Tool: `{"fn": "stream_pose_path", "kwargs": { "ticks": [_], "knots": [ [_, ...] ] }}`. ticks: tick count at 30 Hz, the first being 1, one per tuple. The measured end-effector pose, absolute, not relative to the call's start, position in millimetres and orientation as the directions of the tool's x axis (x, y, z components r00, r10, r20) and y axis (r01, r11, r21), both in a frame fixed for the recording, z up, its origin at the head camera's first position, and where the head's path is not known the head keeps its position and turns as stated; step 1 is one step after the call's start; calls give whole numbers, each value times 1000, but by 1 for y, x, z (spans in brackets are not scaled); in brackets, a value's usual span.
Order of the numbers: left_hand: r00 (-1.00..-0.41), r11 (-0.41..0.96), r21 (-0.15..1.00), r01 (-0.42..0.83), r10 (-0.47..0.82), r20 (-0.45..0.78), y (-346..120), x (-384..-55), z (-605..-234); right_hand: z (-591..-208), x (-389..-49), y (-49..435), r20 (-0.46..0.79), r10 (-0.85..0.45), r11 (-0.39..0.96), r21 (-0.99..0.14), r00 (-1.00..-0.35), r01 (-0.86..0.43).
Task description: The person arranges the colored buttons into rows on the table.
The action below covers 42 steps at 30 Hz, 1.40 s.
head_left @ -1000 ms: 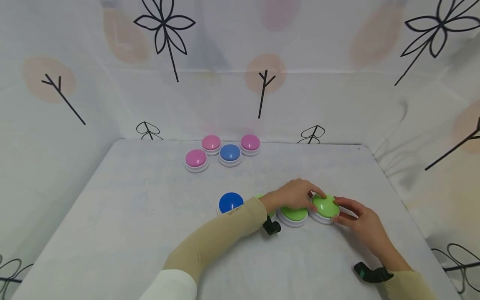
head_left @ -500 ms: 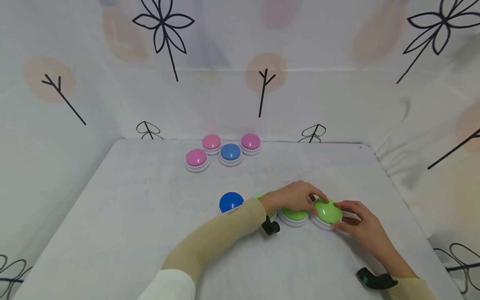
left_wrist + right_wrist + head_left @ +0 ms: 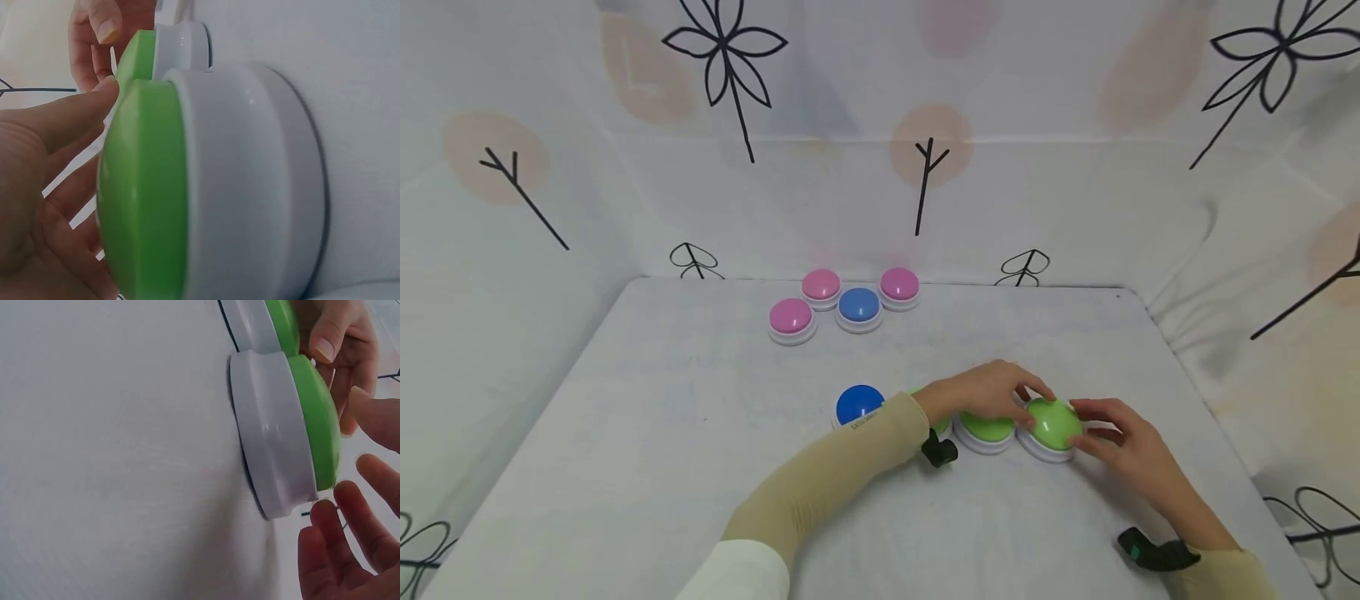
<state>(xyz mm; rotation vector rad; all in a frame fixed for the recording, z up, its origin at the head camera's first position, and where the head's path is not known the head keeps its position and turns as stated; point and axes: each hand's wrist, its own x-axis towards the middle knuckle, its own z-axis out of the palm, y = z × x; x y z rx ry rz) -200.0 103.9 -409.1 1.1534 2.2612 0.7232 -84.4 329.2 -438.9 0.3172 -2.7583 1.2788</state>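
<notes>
Four push buttons with white bases form a row at mid-table: a dark blue button (image 3: 859, 404) at the left, then green ones. My left hand (image 3: 988, 390) reaches over the middle green button (image 3: 987, 429), its fingertips right at the rim of the end green button (image 3: 1054, 425). My right hand (image 3: 1123, 442) is at that button's other side, thumb and fingers spread around its edge. From the right wrist, the end green button (image 3: 275, 428) sits flat with its base against its neighbour, and the right fingers (image 3: 334, 550) are loosely bent beside it. My left sleeve partly hides another green button (image 3: 942, 425).
At the back of the table stand three pink buttons, one of them a front-left pink button (image 3: 791, 318), around a lighter blue button (image 3: 859, 308). White patterned cloth walls (image 3: 820, 192) rise behind and beside the white table (image 3: 647, 467).
The end green button has shifted slightly toward the front edge with the right hand beside it, mostly in the first half second. The left hand has barely moved.
</notes>
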Motion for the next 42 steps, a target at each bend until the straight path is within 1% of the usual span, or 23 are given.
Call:
{"fn": "stream_pose_path", "kwargs": {
  "ticks": [9,13,17,23,28,36,39,42],
  "knots": [
    [-519,461,691,557,843,-144,97,-209,-401,-426,-98,324,166,-108,662,-724,-980,-195],
    [-534,444,721,533,837,-121,89,-214,-398,-426,-107,313,177,-95,665,-721,-980,-195],
    [-554,411,741,531,830,-63,77,-219,-395,-425,-117,299,163,-103,639,-745,-981,-191],
    [-591,362,777,515,807,16,47,-228,-388,-420,-132,274,137,-123,594,-783,-983,-184],
    [-648,364,791,492,760,54,12,-237,-384,-416,-146,253,131,-131,563,-806,-983,-182],
    [-794,460,810,364,608,11,-45,-247,-384,-407,-171,217,124,-174,523,-829,-977,-199],
    [-825,480,811,336,565,8,-62,-251,-385,-405,-183,206,132,-185,512,-833,-974,-210],
    [-852,510,798,320,523,8,-78,-254,-386,-403,-195,195,111,-193,498,-845,-975,-195]
  ]
}}
